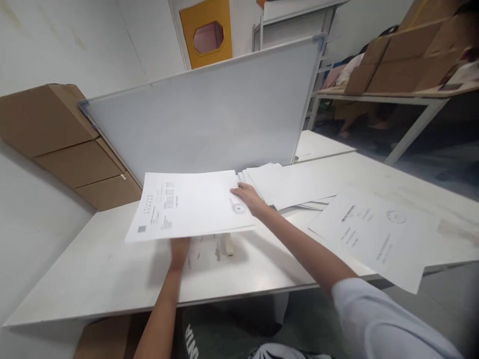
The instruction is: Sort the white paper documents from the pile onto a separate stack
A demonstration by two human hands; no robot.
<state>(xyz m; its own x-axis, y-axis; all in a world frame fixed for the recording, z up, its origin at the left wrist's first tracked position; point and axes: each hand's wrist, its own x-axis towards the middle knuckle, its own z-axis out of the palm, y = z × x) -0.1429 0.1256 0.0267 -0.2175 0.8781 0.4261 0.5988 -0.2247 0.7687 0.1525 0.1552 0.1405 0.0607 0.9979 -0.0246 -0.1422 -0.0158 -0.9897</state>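
A printed sheet of paper [202,204], with text, a small dark square code and a round stamp mark, is held up above the white table. My right hand [249,197] grips its right edge, thumb over the top. Under the sheet's lower edge is my left hand [180,248], its fingers hidden by the paper. Beneath the sheet, beside my left hand, a small pale block [229,245] lies on the table near some dark marks. A spread pile of white papers [295,184] lies just beyond my right hand.
Another printed sheet [374,234] with a round stamp lies to the right, overhanging the front edge of the white table [123,269]. A whiteboard [209,114] stands along the back. Cardboard boxes [67,144] are stacked at left; more boxes [407,60] sit on a far table.
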